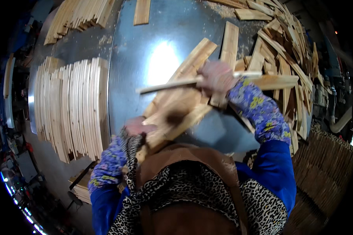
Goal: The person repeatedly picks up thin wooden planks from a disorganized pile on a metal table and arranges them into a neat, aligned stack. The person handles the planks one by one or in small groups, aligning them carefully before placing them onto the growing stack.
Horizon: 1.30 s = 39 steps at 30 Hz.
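My right hand (217, 78), smeared by motion, is closed around a thin wooden strip (172, 85) that it holds crosswise above several pale planks. My left hand (138, 126) is at the left edge of these planks, near my body. Its thumb lies over a wooden board (155, 122) and its other fingers are mostly hidden, so it seems to grip that edge. The planks lie slantwise, and one long plank (198, 55) reaches toward the far right. A dark shadow falls on their middle. Just beyond my right hand lies another narrow board (230, 43).
Under the wood is a shiny metal table (133, 51). Neat rows of upright-edged slats (72, 105) stand at the left, with another stack (80, 13) behind them. A loose heap of offcuts (286, 58) covers the right side. A single short board (142, 11) lies at the far edge.
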Each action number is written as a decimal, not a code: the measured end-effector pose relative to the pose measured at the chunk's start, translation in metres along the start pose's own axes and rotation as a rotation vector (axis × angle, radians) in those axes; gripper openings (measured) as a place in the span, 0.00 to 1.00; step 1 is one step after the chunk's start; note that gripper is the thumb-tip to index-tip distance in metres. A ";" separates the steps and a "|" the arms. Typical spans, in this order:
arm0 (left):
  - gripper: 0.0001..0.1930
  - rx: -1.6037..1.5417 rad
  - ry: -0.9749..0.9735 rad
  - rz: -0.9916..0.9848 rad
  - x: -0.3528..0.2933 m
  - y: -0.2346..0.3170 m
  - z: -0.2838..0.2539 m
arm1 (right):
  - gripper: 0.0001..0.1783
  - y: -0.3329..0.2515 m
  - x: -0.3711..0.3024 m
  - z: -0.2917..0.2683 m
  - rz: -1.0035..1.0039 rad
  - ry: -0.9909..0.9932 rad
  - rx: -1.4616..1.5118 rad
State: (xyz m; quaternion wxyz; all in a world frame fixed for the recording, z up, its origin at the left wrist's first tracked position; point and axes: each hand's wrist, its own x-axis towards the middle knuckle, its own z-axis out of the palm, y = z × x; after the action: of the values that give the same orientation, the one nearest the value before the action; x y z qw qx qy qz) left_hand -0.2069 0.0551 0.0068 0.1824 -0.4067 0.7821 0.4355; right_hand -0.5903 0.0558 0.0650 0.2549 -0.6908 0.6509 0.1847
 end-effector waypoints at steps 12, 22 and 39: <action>0.31 -0.025 0.640 -0.491 -0.076 -0.137 0.022 | 0.24 -0.112 0.084 -0.021 0.225 0.650 0.811; 0.30 -0.050 1.106 0.046 -0.047 -0.117 0.019 | 0.13 -0.357 0.091 0.154 -0.189 0.055 0.812; 0.39 -0.437 0.591 -0.004 0.131 -0.052 0.054 | 0.32 0.001 0.017 0.130 1.257 1.063 1.616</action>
State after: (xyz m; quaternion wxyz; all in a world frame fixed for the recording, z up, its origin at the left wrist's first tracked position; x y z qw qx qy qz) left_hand -0.2485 0.0226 -0.1349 -0.1420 -0.5459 0.6887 0.4556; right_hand -0.5794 0.1189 -0.0497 0.1796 0.1296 0.8335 -0.5062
